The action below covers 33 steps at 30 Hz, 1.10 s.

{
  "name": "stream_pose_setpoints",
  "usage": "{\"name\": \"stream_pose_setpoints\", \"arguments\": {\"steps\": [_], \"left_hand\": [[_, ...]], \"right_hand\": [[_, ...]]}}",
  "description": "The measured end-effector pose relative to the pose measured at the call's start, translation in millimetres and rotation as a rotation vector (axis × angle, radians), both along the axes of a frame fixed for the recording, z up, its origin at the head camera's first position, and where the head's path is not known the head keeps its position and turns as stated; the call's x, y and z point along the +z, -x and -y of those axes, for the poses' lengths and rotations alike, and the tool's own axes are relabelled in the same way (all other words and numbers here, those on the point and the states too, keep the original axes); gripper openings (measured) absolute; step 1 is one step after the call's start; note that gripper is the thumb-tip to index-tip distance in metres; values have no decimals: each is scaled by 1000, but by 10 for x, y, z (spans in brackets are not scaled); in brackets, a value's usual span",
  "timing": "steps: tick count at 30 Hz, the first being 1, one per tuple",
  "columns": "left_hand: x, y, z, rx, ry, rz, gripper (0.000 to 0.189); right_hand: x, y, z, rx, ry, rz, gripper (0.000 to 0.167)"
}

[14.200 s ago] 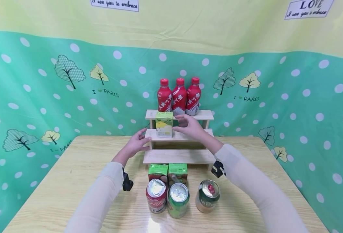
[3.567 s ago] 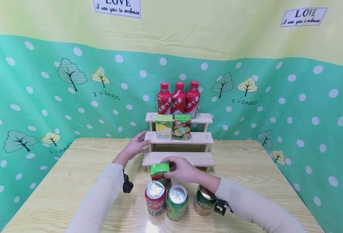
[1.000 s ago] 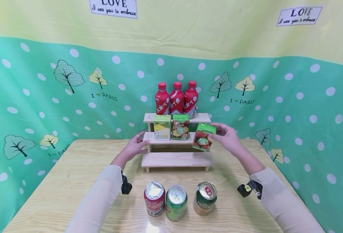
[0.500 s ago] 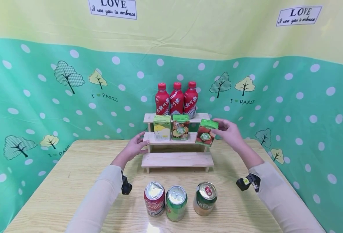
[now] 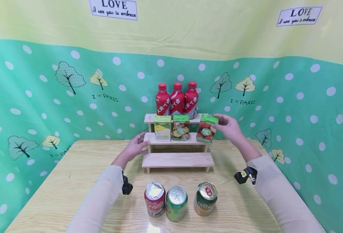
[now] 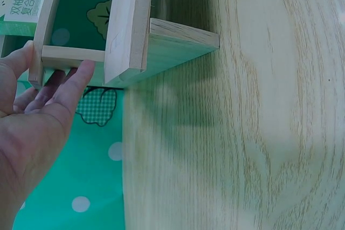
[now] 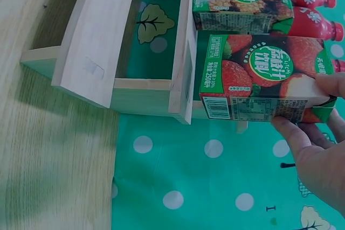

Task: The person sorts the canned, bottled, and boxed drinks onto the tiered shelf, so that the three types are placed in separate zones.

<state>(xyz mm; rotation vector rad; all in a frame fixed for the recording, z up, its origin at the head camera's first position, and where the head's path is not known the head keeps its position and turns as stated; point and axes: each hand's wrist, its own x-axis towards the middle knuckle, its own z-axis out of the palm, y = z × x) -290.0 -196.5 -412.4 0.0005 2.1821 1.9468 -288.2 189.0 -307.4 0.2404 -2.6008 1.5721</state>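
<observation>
My right hand [image 5: 228, 127] pinches a red and green lychee juice carton [image 5: 205, 128] by its upper part, between thumb and fingers. The carton leans slightly at the right end of the stepped wooden shelf's middle tier; I cannot tell whether its base touches the plank. Beside it on that tier stand a pineapple juice carton [image 5: 181, 127] and a pale yellow-green juice carton [image 5: 162, 128]. My left hand [image 6: 40, 127] grips the left end of the wooden shelf [image 5: 178, 160], thumb on the middle plank's edge and fingers at the side support.
Red bottles [image 5: 177, 99] stand in a row on the top tier. In front of the shelf, a red can [image 5: 155, 200], a green can [image 5: 176, 204] and a dark green can [image 5: 205, 199] stand on the wooden table [image 5: 95, 155]. A patterned cloth hangs behind.
The right hand has taken the lychee carton from the table to the middle tier's right end, lately raising and straightening it. The pineapple carton joined that tier earlier. The left hand has stayed put.
</observation>
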Motion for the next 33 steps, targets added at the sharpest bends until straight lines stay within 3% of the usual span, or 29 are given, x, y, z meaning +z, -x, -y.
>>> {"name": "stream_pose_setpoints", "arguments": {"steps": [22,33], "left_hand": [[9,-12,-6,-5,-9,5,67],[-2,-4,-4,-1,-10,4,67]], "right_hand": [[28,227,159,7,14,28,51],[-82,343,219,45,10,78,51]]}}
